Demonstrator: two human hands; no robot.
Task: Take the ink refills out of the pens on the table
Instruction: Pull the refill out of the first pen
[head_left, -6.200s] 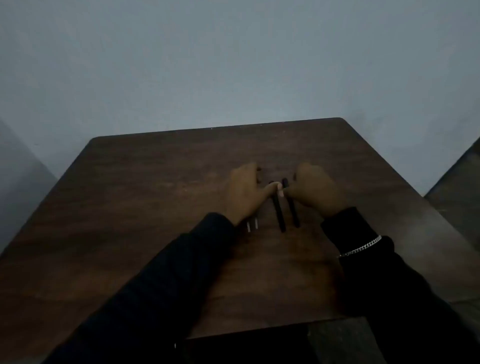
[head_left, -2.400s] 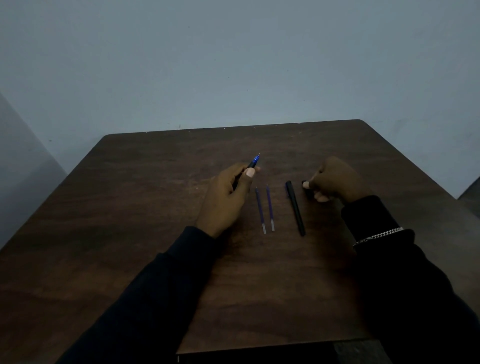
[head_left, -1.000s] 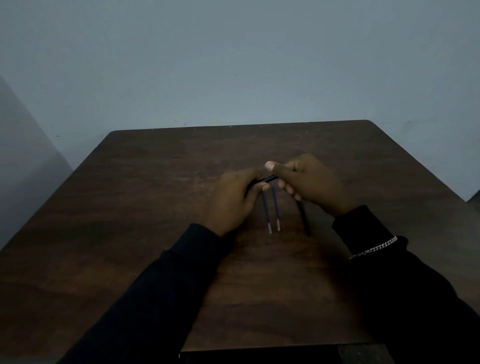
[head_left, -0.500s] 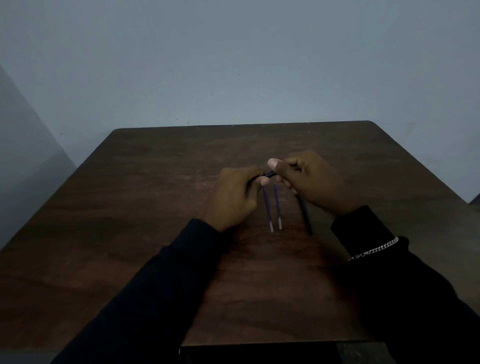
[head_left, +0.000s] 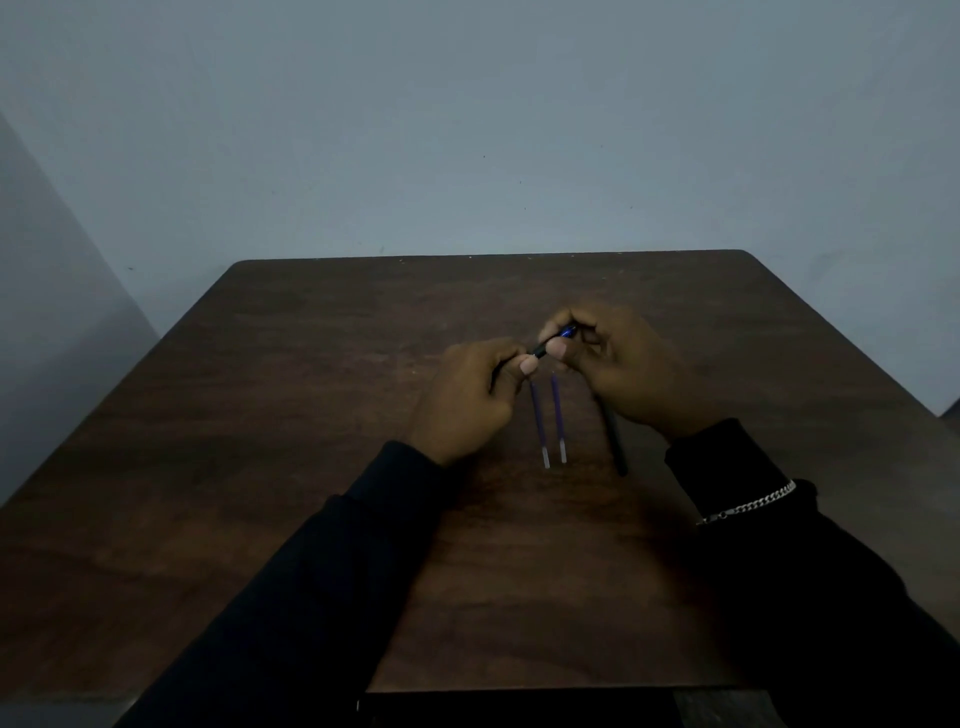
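Pen (head_left: 543, 349) gripped at both ends
Centre frame, left hand (head_left: 467, 400) and right hand (head_left: 628, 374) pinch it above two refills (head_left: 537, 421) on the table (head_left: 311, 389).

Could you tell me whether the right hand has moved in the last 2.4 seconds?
Yes. The right hand moved left, from right of the black pen lying flat to over it, and now pinches the held pen.
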